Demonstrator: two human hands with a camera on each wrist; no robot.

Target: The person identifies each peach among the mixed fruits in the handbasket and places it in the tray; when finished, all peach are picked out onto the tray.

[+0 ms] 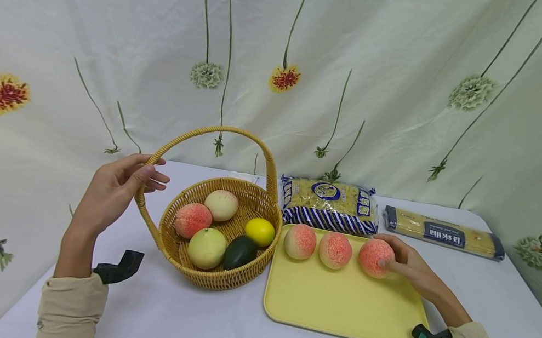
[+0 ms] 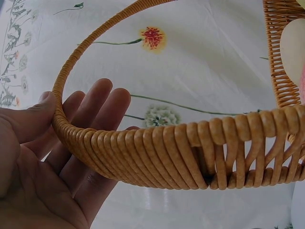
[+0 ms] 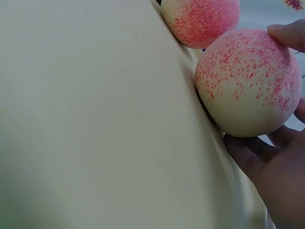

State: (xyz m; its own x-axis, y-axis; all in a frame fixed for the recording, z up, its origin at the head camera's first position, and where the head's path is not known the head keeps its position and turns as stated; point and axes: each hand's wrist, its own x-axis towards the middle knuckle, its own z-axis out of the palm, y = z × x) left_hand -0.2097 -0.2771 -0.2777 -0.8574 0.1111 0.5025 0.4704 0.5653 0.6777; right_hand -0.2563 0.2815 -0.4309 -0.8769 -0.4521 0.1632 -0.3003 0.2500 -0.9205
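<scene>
In the head view my left hand [image 1: 112, 188] holds the handle [image 1: 215, 128] of a round wicker basket [image 1: 219, 280] between thumb and fingers. The left wrist view shows the thumb on the handle's edge and the fingers behind it. Inside the basket lie a reddish peach [image 1: 193, 220], a paler peach [image 1: 221, 205], a pale green round fruit [image 1: 207, 249], a lemon [image 1: 259, 231] and a dark green avocado [image 1: 240, 253]. My right hand [image 1: 411, 269] grips a pink peach [image 1: 374, 258] at the right end of a row on the yellow tray [image 1: 335, 308].
Two more peaches, one on the left [image 1: 300, 241] and one in the middle [image 1: 335, 251], sit along the tray's back edge. Behind them lies a bag of pasta [image 1: 332, 203]. A long spaghetti pack [image 1: 443, 232] is at the back right. A flowered cloth [image 1: 386, 65] hangs behind the table.
</scene>
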